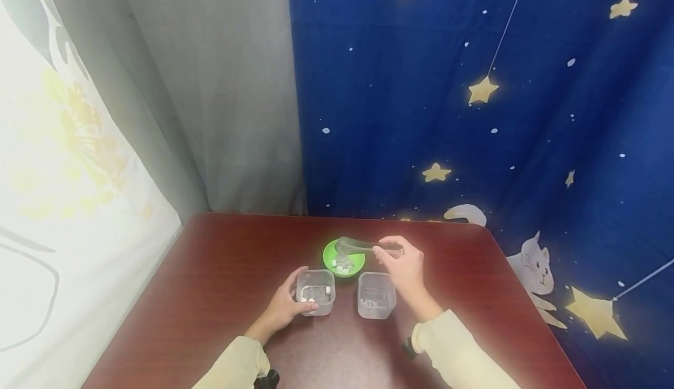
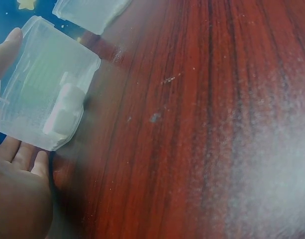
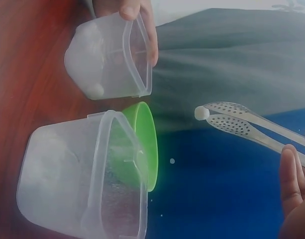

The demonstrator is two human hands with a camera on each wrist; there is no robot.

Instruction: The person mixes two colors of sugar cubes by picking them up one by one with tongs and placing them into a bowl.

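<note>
My left hand (image 1: 281, 306) grips a clear plastic container (image 1: 325, 309), thumb on the near side and fingers round the far side. A few small white pieces (image 2: 68, 99), marshmallow-like, lie inside it. My right hand (image 1: 408, 266) holds perforated metal tongs (image 1: 363, 247), their heads above a green bowl (image 1: 327, 255). In the right wrist view, one white rounded piece (image 3: 202, 113) is pinched between the tong tips. Several more white pieces (image 1: 343, 269) sit in the bowl. Below the right hand stands a second clear container (image 1: 377, 312); its contents are hard to make out.
The containers and bowl stand close together on a dark red wooden table (image 1: 226, 272). Behind the table hang a grey curtain (image 1: 237, 114) and a blue star-patterned curtain (image 1: 400, 114). A bright white patterned curtain (image 1: 63, 202) hangs at the left.
</note>
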